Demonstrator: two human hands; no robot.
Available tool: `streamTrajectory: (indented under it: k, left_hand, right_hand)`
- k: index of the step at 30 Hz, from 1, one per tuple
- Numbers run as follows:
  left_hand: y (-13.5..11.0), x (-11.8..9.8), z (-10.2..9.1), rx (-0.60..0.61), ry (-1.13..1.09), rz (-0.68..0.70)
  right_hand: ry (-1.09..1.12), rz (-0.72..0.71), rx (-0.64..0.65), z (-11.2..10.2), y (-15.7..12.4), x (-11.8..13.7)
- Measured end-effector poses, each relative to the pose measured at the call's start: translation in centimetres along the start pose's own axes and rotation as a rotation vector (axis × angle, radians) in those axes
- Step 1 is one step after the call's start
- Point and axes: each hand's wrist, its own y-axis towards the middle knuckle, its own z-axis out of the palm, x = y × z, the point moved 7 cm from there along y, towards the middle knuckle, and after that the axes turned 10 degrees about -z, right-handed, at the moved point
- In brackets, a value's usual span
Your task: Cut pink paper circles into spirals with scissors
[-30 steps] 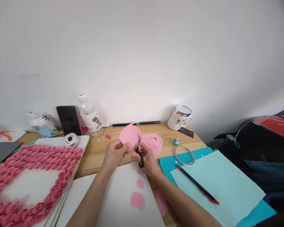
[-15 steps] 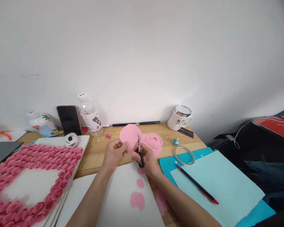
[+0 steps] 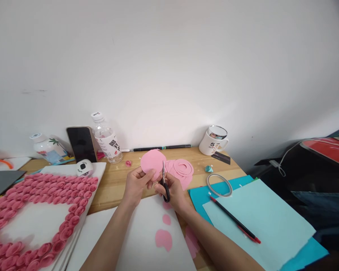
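A round piece of pink paper (image 3: 152, 160) is pinched between the thumb and fingers of my left hand (image 3: 137, 184). My right hand (image 3: 173, 191) grips a pair of black-handled scissors (image 3: 166, 191), whose blades point up at the right edge of the pink circle. Just behind my right hand lies a pile of pink paper spirals and rings (image 3: 183, 168) on the wooden table (image 3: 113, 184). Below both hands, pink paper scraps (image 3: 163, 240) rest on a white sheet (image 3: 138, 241).
On the left is a board of pink paper roses (image 3: 73, 218). A phone (image 3: 81, 145), a plastic bottle (image 3: 107, 141) and a mug (image 3: 214, 141) stand along the wall. Light blue paper (image 3: 260, 222), a black pen (image 3: 234, 219) and a tape ring (image 3: 219, 185) lie right.
The pink circle has shifted slightly left and turned a little in my left hand. The scissors have moved slightly left with my right hand, staying at its edge.
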Motion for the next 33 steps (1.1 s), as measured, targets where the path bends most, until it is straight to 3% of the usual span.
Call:
streamTrajectory:
  k: [10,33]
  left_hand:
    - [0.1,0.3,-0.2,-0.006,0.096,-0.041]
    - [-0.1,-0.1,-0.2,-0.022,0.110,-0.042]
  right_hand:
    - [-0.014,-0.103,-0.036,-0.6,0.4,1.1]
    - [0.009,-0.068,-0.025,-0.6,0.3,0.6]
